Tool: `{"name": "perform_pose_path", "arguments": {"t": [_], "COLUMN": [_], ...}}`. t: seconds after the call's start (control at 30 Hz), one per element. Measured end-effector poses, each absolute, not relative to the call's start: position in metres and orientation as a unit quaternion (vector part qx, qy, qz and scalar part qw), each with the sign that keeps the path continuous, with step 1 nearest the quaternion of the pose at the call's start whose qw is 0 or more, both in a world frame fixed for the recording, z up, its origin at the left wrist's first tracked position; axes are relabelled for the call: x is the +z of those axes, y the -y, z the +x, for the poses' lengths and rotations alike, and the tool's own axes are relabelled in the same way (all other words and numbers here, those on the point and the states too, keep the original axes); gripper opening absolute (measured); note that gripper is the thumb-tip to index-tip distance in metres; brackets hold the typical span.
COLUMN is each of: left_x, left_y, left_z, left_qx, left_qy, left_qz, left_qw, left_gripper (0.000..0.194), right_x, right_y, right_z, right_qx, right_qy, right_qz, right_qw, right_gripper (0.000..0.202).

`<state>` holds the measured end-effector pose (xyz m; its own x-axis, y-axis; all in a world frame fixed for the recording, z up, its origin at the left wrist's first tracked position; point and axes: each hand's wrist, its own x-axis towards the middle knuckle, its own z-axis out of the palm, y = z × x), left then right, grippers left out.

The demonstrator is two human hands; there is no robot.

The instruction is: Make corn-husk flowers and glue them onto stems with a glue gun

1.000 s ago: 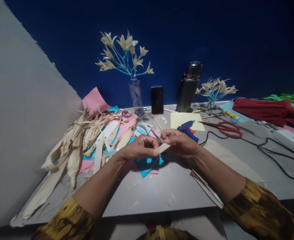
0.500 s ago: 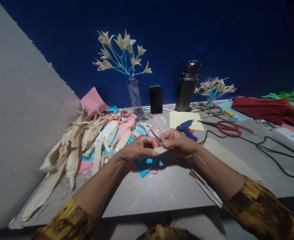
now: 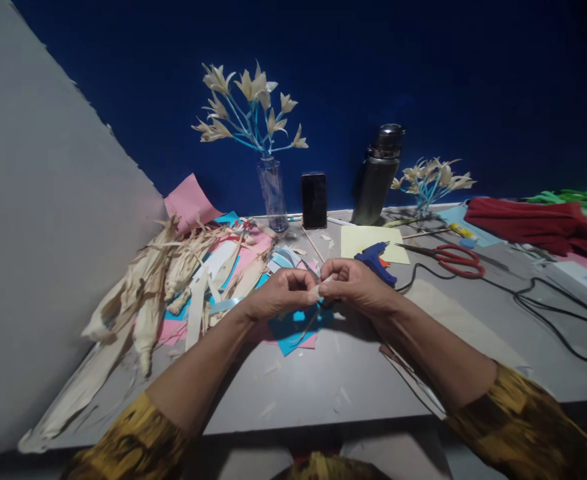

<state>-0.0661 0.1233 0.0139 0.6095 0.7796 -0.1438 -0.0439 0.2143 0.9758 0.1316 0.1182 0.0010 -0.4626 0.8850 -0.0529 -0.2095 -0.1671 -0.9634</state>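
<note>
Above the middle of the table [image 3: 323, 387], I see my left hand [image 3: 278, 299] and right hand [image 3: 356, 285] meeting, fingertips pinched shut on a small pale husk strip [image 3: 317, 291] held between them, just over the blue paper scraps [image 3: 293, 330]. A heap of dried corn husks [image 3: 153, 287] lies to the left. The blue glue gun [image 3: 376, 259] sits just behind my right hand, red scissors [image 3: 456, 259] farther right.
</note>
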Motion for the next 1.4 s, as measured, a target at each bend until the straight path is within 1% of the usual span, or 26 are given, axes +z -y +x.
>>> {"name": "perform_pose_path", "arguments": {"t": [0.13,0.27,0.33,0.43,0.53,0.6,0.7,0.83,0.93,1.03,1.13,1.2,1.23,1.27,1.3,1.4], "left_x": [0.016,0.02,0.02,0.019,0.018,0.018,0.019,0.018,0.016,0.015,0.016,0.014,0.013,0.011,0.009,0.002], "left_y": [-0.12,-0.116,-0.115,-0.116,-0.117,-0.116,-0.115,-0.116,-0.118,-0.117,-0.117,-0.119,-0.121,-0.124,-0.127,-0.136], "left_z": [-0.065,-0.067,-0.067,-0.066,-0.065,-0.064,-0.065,-0.065,-0.064,-0.065,-0.066,-0.066,-0.066,-0.066,-0.065,-0.064], "left_qx": [0.298,0.322,0.325,0.313,0.311,0.31,0.298,0.294,0.3,0.294,0.288,0.303,0.318,0.335,0.355,0.409], "left_qy": [-0.322,-0.328,-0.334,-0.347,-0.356,-0.355,-0.347,-0.36,-0.374,-0.366,-0.353,-0.363,-0.37,-0.377,-0.381,-0.39], "left_qz": [0.547,0.517,0.515,0.532,0.536,0.534,0.531,0.522,0.528,0.537,0.528,0.524,0.523,0.521,0.517,0.494], "left_qw": [0.713,0.723,0.719,0.706,0.7,0.702,0.713,0.715,0.701,0.701,0.716,0.708,0.699,0.688,0.679,0.66], "left_gripper": [0.031,0.03,0.029,0.031,0.033,0.034,0.034,0.034,0.031,0.03,0.031,0.03,0.03,0.03,0.031,0.035], "right_x": [0.007,0.016,0.016,0.01,0.002,0.003,0.011,0.018,0.014,0.01,0.011,0.012,0.012,0.011,0.009,0.001], "right_y": [-0.124,-0.129,-0.129,-0.124,-0.122,-0.124,-0.132,-0.133,-0.125,-0.121,-0.129,-0.136,-0.138,-0.139,-0.139,-0.132], "right_z": [0.14,0.15,0.149,0.14,0.134,0.136,0.147,0.152,0.143,0.137,0.144,0.151,0.154,0.154,0.154,0.145], "right_qx": [0.729,0.743,0.742,0.721,0.687,0.682,0.702,0.712,0.689,0.662,0.653,0.612,0.576,0.532,0.483,0.334], "right_qy": [0.463,0.413,0.396,0.431,0.488,0.491,0.453,0.406,0.454,0.5,0.473,0.477,0.498,0.531,0.574,0.709], "right_qz": [-0.299,-0.271,-0.271,-0.294,-0.322,-0.33,-0.316,-0.301,-0.332,-0.365,-0.37,-0.387,-0.414,-0.45,-0.49,-0.561], "right_qw": [0.407,0.452,0.467,0.456,0.431,0.429,0.449,0.488,0.457,0.422,0.461,0.498,0.499,0.482,0.445,0.267], "right_gripper": [0.035,0.031,0.033,0.041,0.037,0.035,0.031,0.034,0.041,0.038,0.032,0.029,0.027,0.026,0.024,0.019]}}
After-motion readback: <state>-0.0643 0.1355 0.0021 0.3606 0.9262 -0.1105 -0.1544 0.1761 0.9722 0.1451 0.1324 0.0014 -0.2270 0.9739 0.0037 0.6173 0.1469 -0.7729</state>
